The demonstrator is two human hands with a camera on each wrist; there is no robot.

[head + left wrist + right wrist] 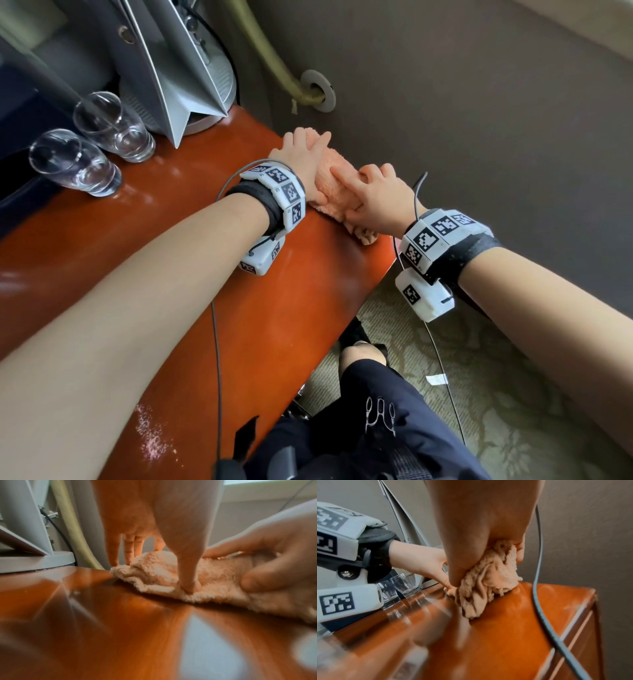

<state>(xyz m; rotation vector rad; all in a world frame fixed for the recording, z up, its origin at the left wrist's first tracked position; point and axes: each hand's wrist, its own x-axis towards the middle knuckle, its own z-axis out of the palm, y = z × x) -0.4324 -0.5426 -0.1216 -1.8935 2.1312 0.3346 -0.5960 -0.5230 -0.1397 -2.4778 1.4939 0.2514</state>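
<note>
Cloth (329,193) sits bunched at the table (291,308) edge by the wall, left hand (303,154) pressing flat, right hand (380,195) clutching it.

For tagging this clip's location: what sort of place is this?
Likely a hotel room: a polished wooden desk with a cloth on it, two drinking glasses by a silver stand, patterned carpet.

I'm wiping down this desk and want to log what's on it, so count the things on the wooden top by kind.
Clear glasses: 2
Peach cloth: 1
Silver stand: 1
Total: 4
</note>
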